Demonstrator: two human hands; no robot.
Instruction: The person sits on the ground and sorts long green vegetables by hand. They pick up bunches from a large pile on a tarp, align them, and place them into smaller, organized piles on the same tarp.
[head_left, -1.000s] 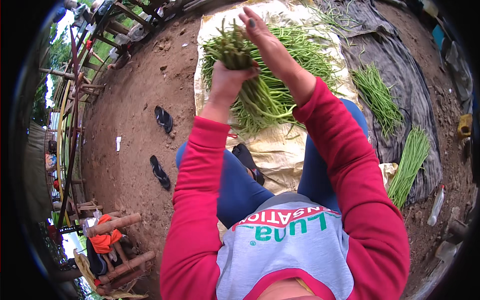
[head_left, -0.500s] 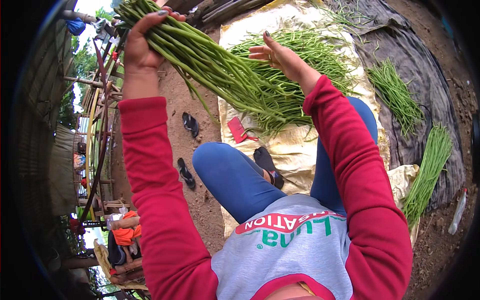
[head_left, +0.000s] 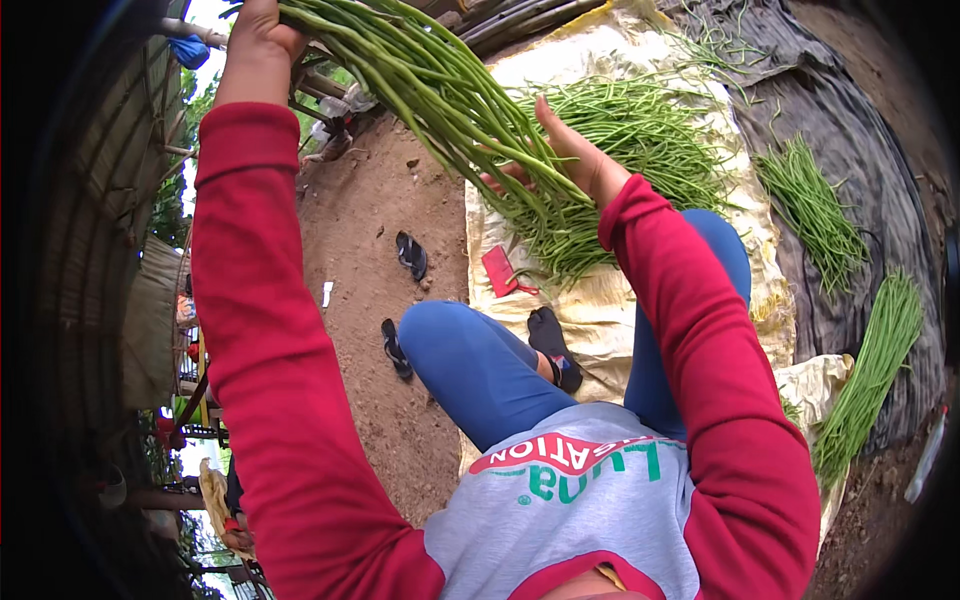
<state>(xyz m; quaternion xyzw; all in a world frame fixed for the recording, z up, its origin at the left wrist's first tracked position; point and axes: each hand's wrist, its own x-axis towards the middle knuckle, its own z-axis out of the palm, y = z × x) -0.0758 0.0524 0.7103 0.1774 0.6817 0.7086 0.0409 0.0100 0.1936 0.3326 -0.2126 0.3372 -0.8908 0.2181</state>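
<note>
A thick bunch of long green beans (head_left: 440,90) slants across the upper middle. My left hand (head_left: 265,30), partly cut off by the top edge, is closed around its upper end. At the lower end is my right hand (head_left: 575,155), its thumb stretched up and its fingers partly hidden behind the beans. The palm cups the bean tips without closing on them. Beneath and beyond the bunch, a large loose heap of long beans (head_left: 650,140) lies on a pale woven sheet (head_left: 600,335).
Two more bean bundles, one (head_left: 815,210) on a dark cloth (head_left: 880,150) and another (head_left: 870,375) nearer me, lie at right. A red flat pouch (head_left: 497,271) rests by my foot. Black flip-flops (head_left: 410,256) lie on the dirt; a plastic bottle (head_left: 928,455) is far right.
My left hand has moved up and left with the bunch. My right hand, apart from the bunch's lower end before, now touches it. The view has shifted slightly.
</note>
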